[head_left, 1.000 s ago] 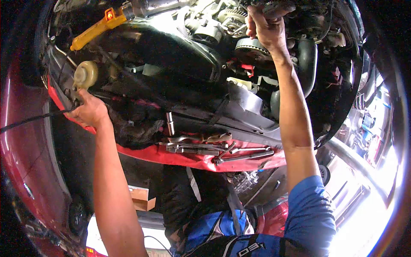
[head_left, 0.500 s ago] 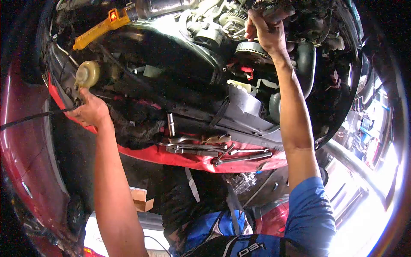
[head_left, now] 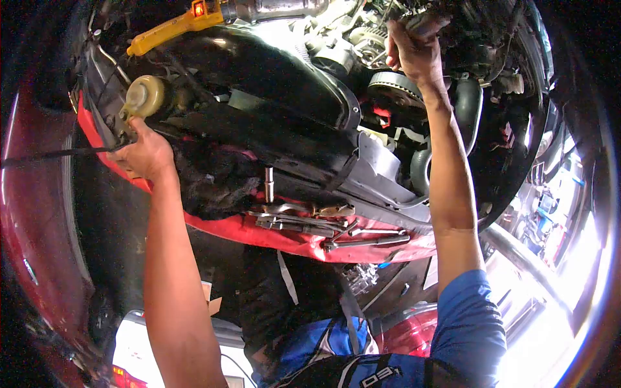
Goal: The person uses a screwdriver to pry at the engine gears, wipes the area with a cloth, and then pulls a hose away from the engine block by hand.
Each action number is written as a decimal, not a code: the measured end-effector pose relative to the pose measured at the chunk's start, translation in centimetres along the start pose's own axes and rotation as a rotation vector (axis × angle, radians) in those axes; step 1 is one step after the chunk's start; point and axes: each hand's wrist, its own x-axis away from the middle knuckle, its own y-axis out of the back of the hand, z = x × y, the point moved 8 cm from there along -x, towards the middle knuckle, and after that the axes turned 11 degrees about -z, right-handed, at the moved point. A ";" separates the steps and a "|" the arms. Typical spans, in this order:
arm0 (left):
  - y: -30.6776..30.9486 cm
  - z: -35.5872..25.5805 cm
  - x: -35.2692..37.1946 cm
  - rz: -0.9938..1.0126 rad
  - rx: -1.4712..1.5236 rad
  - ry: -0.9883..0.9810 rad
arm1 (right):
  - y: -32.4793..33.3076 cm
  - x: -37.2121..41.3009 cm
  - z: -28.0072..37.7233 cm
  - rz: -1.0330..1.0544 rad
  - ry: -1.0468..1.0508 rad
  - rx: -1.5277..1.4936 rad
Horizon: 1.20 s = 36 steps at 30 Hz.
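My left hand rests at the car's front edge, below the yellowish reservoir cap. Its thumb points up close to the cap, and the fingers reach left, apart from the thumb. A dark cable runs in from the left to these fingers. Deep in the engine bay, my right hand is closed around a dark, grimy part whose kind I cannot make out. Just below that hand sits a toothed pulley. A black hose bends down to the right of my wrist.
A yellow work light lies across the top left. Several wrenches and an upright socket lie along the red front edge. Another red car stands at left, with a white car behind below.
The whole view has shifted, so the engine bay and both hands appear slightly further right. My right hand stays on the dark part, and my left hand stays by the cap.
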 end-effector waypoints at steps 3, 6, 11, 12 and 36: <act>0.1 0.2 -0.1 -0.024 0.005 -0.010 | 0.5 0.4 0.4 -0.032 -0.087 0.046; -0.5 0.6 -0.3 -0.048 -0.023 -0.026 | -0.4 0.4 0.9 0.001 -0.003 0.067; -0.5 0.7 -0.4 -0.025 0.025 -0.016 | -0.1 0.4 0.8 -0.017 -0.051 0.105; -0.7 1.1 -0.5 -0.027 0.014 -0.013 | -0.1 0.4 1.0 0.018 -0.021 0.113; -1.6 1.8 -0.8 -0.053 0.079 -0.046 | 0.0 7.7 6.1 0.626 0.704 0.635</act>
